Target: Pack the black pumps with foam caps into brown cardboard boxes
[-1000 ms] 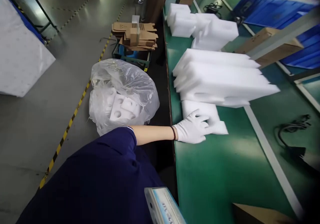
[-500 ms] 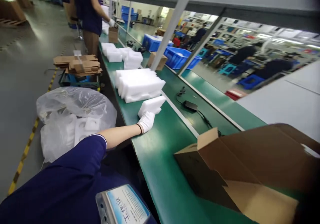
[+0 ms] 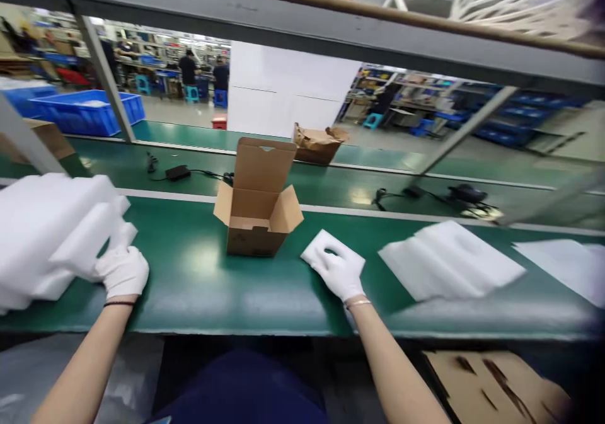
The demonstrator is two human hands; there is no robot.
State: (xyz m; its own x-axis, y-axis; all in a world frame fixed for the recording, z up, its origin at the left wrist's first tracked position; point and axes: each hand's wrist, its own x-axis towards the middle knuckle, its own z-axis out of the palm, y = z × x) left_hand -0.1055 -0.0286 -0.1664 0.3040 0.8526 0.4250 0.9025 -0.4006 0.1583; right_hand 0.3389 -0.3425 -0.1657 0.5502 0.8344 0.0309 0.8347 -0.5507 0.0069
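My left hand (image 3: 123, 273), in a white glove, grips the edge of a thick white foam insert (image 3: 87, 238) beside a stack of white foam (image 3: 33, 235) at the left. My gloved right hand (image 3: 341, 277) has its fingers closed on a thin foam sheet (image 3: 347, 252) with an oval hole, just above the bench. Between my hands an open brown cardboard box (image 3: 255, 238) stands upright, its lid raised at the back and side flaps spread.
Foam sheets (image 3: 454, 260) lie right of my right hand on the green bench (image 3: 198, 304). Black power adapters (image 3: 178, 172) rest on the strip behind. A blue bin (image 3: 89, 112) and a crumpled carton (image 3: 319, 143) stand beyond. Flat cardboard (image 3: 491, 386) is below the bench edge.
The view has swung right, from along the bench to facing it. My right hand has come into view with the foam sheet. My left hand still holds foam.
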